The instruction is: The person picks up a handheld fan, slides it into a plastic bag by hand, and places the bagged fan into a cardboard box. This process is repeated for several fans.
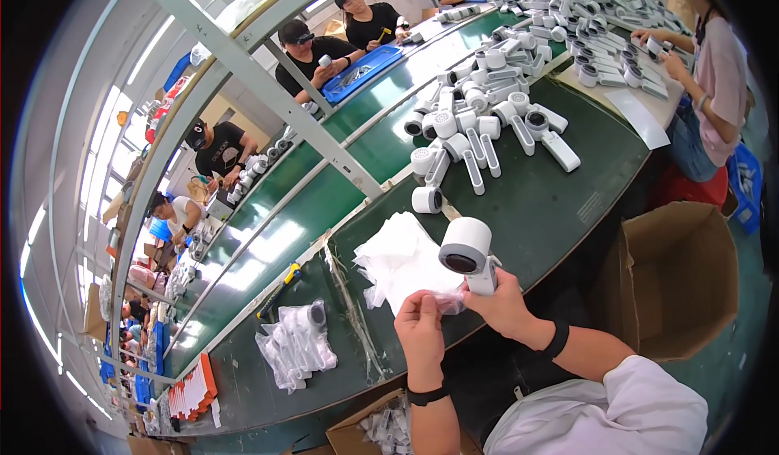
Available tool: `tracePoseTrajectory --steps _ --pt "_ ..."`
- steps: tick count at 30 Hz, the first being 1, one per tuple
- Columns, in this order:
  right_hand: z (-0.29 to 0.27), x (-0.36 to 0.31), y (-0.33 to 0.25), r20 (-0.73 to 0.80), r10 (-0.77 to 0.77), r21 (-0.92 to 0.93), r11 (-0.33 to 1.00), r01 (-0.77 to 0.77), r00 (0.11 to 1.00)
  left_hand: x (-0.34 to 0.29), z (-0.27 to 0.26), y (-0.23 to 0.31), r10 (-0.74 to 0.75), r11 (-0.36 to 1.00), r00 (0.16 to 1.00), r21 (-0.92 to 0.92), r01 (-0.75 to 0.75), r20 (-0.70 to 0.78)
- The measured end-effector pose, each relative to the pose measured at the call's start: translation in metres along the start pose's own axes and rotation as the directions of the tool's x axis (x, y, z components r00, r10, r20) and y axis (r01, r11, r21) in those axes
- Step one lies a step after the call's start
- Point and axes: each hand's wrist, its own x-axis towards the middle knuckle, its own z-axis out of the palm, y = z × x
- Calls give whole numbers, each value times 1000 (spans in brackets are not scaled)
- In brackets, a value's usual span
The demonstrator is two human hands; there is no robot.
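Observation:
My right hand (505,302) is closed round the handle of a white hair-dryer-like device (466,234), with a drum-shaped head and a dark round end facing left. Just left of it, the fingers of my left hand (419,329) pinch the edge of a thin clear plastic bag (451,302) below the device's handle. The right fingertips touch the bag's other side. Beyond my hands, a loose stack of white plastic bags (399,254) lies on the dark green table (535,212). Several devices in clear bags (296,348) lie farther left.
Loose devices (475,118) pile up at the far side. A yellow knife (290,275) lies near the conveyor (251,248). Orange-and-white cartons (193,392) stand at far left. A cardboard box (680,285) is at right. A co-worker (718,74) handles devices at upper right; others sit across the conveyor.

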Motion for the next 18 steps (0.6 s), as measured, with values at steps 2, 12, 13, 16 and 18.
tracePoseTrajectory --steps 2,12,13,16,18 --pt "-1 3 -2 -37 -23 -28 999 22 999 1 -3 3 -21 995 1000 -98 20 -7" --pt "-8 3 2 -108 -77 -90 994 67 991 -2 8 12 8 995 1000 100 -6 -22" --pt "-10 2 0 -111 -76 -90 994 67 991 -3 9 11 6 995 1000 100 -4 -20" --pt "-13 -3 -6 -110 -52 -87 995 43 993 0 12 10 -4 978 992 204 31 -129" --pt "-25 -9 0 -39 16 -162 986 -22 999 2 18 11 49 978 985 207 -14 -165"
